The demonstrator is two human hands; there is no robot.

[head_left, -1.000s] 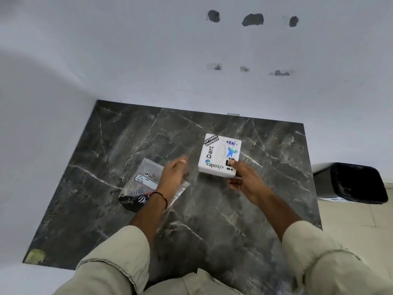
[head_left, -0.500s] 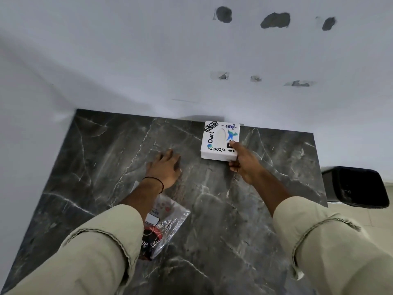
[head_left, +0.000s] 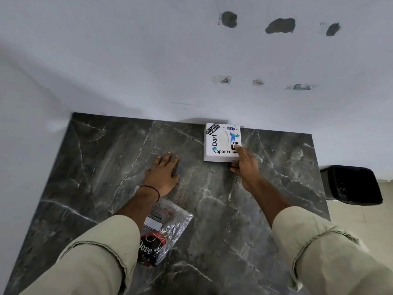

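Note:
A white square box (head_left: pixel 221 143) covered in stickers lies flat on the dark marble table (head_left: pixel 106 158), against the back wall. My right hand (head_left: pixel 244 165) grips its near right corner, thumb on top and fingers curled below the edge. My left hand (head_left: pixel 163 175) lies flat on the bare tabletop to the left of the box, fingers straight. A clear plastic packet (head_left: pixel 163 231) with red and black print lies under my left forearm.
A white wall with dark chipped patches (head_left: pixel 279 25) rises directly behind the table. A black bin (head_left: pixel 350 184) stands on the tiled floor off the table's right edge.
My right hand has pushed the white box away from me, up to the wall. My left hand has left the packet and moved forward to press flat on the table.

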